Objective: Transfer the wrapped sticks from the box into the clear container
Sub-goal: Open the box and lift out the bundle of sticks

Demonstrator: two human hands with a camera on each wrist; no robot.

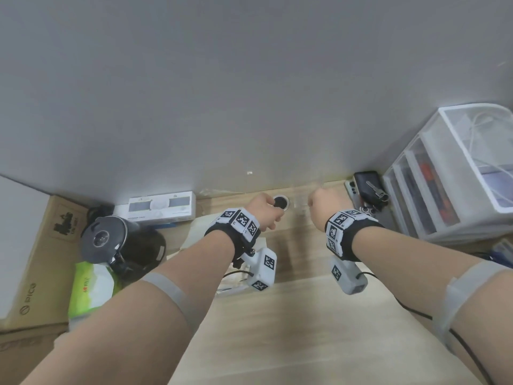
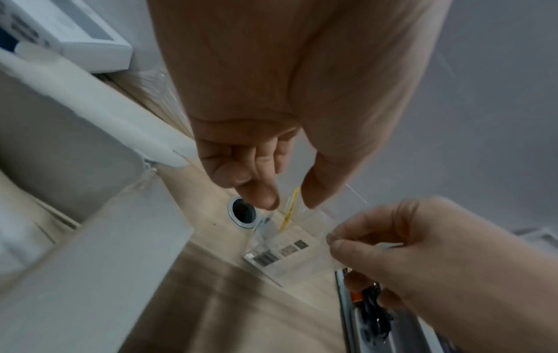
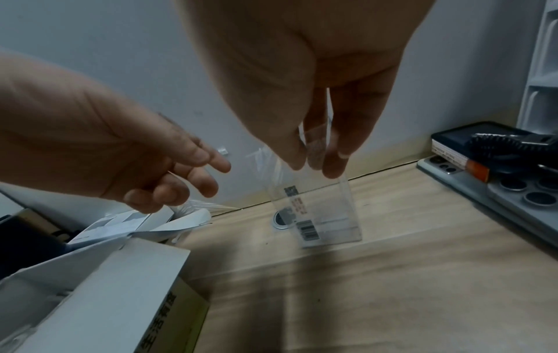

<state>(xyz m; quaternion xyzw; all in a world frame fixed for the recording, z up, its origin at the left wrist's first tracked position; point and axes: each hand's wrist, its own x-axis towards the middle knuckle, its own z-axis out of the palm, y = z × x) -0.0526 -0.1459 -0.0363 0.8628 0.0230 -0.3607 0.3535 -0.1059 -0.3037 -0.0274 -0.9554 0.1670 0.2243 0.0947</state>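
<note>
A clear container [image 3: 320, 215] with a barcode label stands upright on the wooden desk near the wall; it also shows as the container [image 2: 290, 250] in the left wrist view and only faintly [image 1: 298, 207] in the head view. My right hand [image 3: 315, 164] pinches its top edge between thumb and fingers. My left hand [image 2: 288, 203] hovers just left of it, with a clear-wrapped stick with a yellow stripe [image 2: 290, 207] between thumb and forefinger, pointing down. The open white box [image 3: 105, 274] lies at the left under my left arm, with more wrapped sticks [image 3: 196, 205] inside.
A round cable hole [image 1: 280, 202] sits in the desk behind the container. A phone with keys [image 1: 366, 187] and a plastic drawer unit [image 1: 458, 176] stand at the right. A kettle [image 1: 111, 240], a green tissue pack [image 1: 88, 290] and a cardboard box [image 1: 36, 259] crowd the left.
</note>
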